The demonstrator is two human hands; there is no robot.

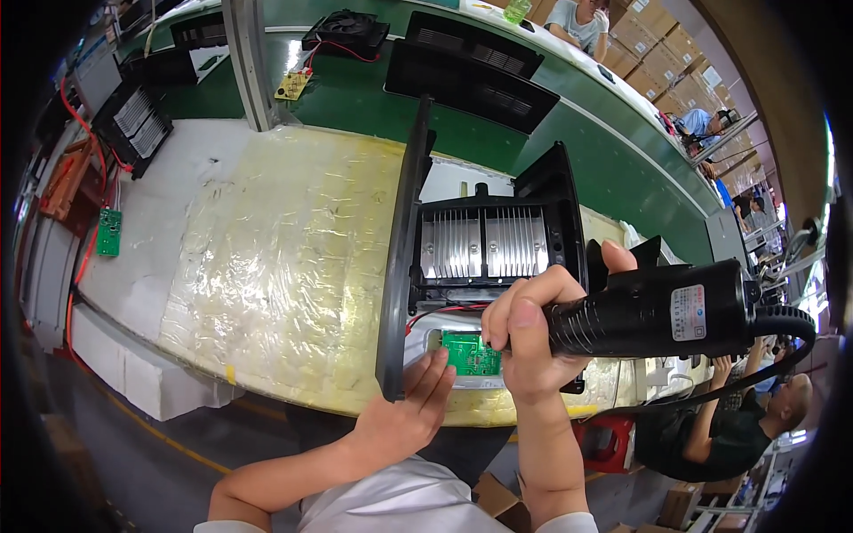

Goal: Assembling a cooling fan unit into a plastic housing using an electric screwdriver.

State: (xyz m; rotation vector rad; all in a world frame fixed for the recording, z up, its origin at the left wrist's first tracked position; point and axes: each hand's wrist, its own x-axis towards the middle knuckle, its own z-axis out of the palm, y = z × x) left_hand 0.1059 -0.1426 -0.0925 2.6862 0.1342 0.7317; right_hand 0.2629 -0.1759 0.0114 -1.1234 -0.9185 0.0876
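My right hand (538, 333) is wrapped round a black corded electric screwdriver (622, 313). The tool lies nearly level over the near right part of a black plastic housing (404, 258); its tip is hidden behind my fingers. Two finned silver heat sinks (484, 242) sit in the middle of the housing. At its near end lies a green circuit board (471, 354), with red and black wires beside it. My left hand (404, 417) has its fingers stretched out, the fingertips at the board's left edge, and it holds nothing I can see.
Yellowish taped film covers the white workbench (267, 258). A second green board (109, 233) hangs on wires at the left, near another heat sink unit (138, 124). Black panels (471, 75) and a fan (351, 31) lie on the green surface beyond a metal post (249, 67). A co-worker (737, 426) sits at the right.
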